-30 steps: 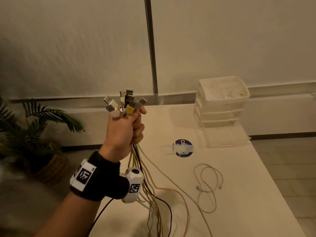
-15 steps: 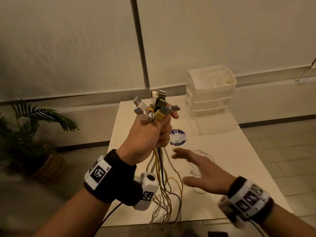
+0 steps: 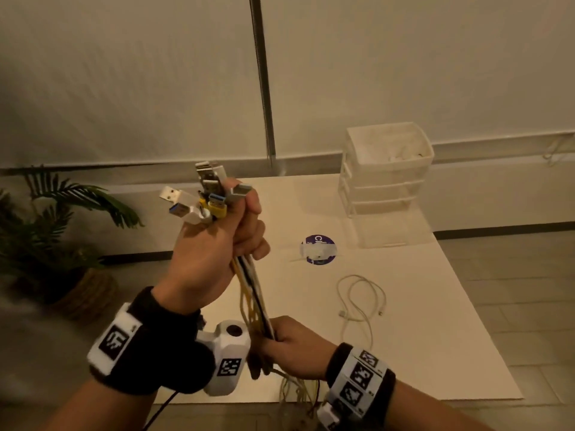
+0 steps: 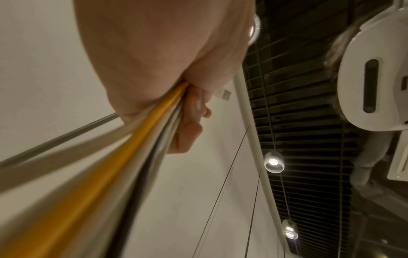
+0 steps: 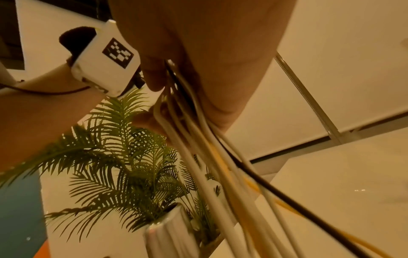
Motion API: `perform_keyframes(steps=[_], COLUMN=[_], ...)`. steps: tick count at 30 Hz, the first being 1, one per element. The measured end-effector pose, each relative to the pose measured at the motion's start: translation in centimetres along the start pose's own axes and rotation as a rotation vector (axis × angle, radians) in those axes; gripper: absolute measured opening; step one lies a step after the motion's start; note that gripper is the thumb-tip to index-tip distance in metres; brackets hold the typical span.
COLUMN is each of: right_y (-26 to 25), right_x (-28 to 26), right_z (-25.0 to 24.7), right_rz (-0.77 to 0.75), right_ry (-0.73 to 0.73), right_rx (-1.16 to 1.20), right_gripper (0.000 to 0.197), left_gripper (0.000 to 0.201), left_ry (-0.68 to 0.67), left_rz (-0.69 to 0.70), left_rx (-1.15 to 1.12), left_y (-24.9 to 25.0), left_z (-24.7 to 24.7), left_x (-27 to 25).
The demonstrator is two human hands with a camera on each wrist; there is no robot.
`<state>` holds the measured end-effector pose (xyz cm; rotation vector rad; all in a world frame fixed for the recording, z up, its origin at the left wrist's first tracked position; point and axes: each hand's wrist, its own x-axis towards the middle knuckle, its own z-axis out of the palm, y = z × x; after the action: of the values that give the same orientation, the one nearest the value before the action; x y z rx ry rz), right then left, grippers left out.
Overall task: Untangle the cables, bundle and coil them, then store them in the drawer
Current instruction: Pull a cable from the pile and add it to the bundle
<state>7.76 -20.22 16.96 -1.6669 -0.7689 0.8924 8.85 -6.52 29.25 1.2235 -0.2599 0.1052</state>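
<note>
My left hand (image 3: 217,247) grips a bundle of white, yellow and black cables (image 3: 249,284) just below their USB plugs (image 3: 208,194), which stick up out of the fist. Lower down, my right hand (image 3: 295,349) grips the same bundle, and the strands run taut between the two hands. Loose ends hang below the right hand past the table's front edge. In the left wrist view the yellow and grey cables (image 4: 123,157) run out of my left hand (image 4: 194,104). The right wrist view has the cables (image 5: 198,139) passing under my palm. A white drawer unit (image 3: 384,178) stands at the table's far right.
One loose white cable (image 3: 362,303) lies curled on the white table (image 3: 420,337) right of my hands. A round blue and white sticker (image 3: 319,249) sits mid-table. A potted palm (image 3: 56,231) stands on the floor to the left. A vertical pole (image 3: 263,82) runs up the wall behind.
My right hand came in from the right and closed round the bundle below the left hand. The hanging cables are now drawn straight between the hands.
</note>
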Motion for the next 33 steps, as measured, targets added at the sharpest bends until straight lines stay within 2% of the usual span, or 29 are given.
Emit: perform_keyframes(steps=[3,5,7,9,12,14,15,16,19,21,23,26,29,31,33], right_y=[0.4,1.1,1.5,2.0,3.1,4.9,6.1,7.5,13.4,17.5,20.9,23.5,24.0,25.2,24.0], right_x=[-0.1,-0.2,-0.5,-1.2,-2.9,-4.0,-4.4,-4.6,-4.5,-4.6,-4.6,-4.4,-4.0,-3.9,-3.6], right_z=[-0.1,-0.4,-0.4,-0.5,-1.9,-4.2,-5.6,-7.2,-12.5,-15.4,-17.0,-17.2,-16.0,-16.0,-16.1], right_rz=[0.044,0.07,0.109,0.154,0.119,0.127,0.16,0.189,0.337,0.493,0.572,0.511,0.48,0.551,0.551], right_ry=[0.109,0.201,0.204,0.144,-0.008,-0.054,-0.025,0.044,0.313,0.385,0.337,0.237,0.132,0.067,0.018], right_rx=[-0.144,-0.179,-0.179,-0.209,-0.163,-0.137,-0.137,-0.157,-0.422,-0.646,-0.821,-1.017,-1.141,-1.132,-1.184], right_gripper=[0.051,0.055,0.055,0.047,0.009,0.047,0.058,0.06,0.046,0.038,0.037,0.039,0.028,0.038,0.045], left_gripper=[0.024,0.025,0.025,0.022,0.018,0.013,0.013,0.018,0.041,0.049,0.054,0.056,0.055,0.057,0.059], left_ry=[0.102,0.168,0.179,0.167,0.163,0.183,0.197,0.208,0.218,0.243,0.275,0.314,0.341,0.364,0.373], left_rz=[0.062,0.052,0.003,-0.056,-0.142,-0.167,-0.176,-0.182,-0.188,-0.21,-0.23,-0.243,-0.24,-0.235,-0.226], left_rx=[0.078,0.064,0.08,0.103,0.101,0.084,0.074,0.064,0.044,0.047,0.05,0.06,0.073,0.074,0.079], left_y=[0.4,0.2,-0.6,-1.5,-2.6,-3.1,-3.3,-3.5,-4.1,-4.3,-4.5,-4.6,-4.9,-5.0,-5.0], left_z=[-0.2,0.0,0.4,0.9,1.4,1.5,1.5,1.4,1.5,1.6,1.8,2.3,2.7,2.8,2.9], left_x=[-0.2,-0.3,-0.6,-0.9,-1.4,-1.6,-1.6,-1.6,-1.5,-1.4,-1.2,-0.8,-0.4,-0.2,0.1])
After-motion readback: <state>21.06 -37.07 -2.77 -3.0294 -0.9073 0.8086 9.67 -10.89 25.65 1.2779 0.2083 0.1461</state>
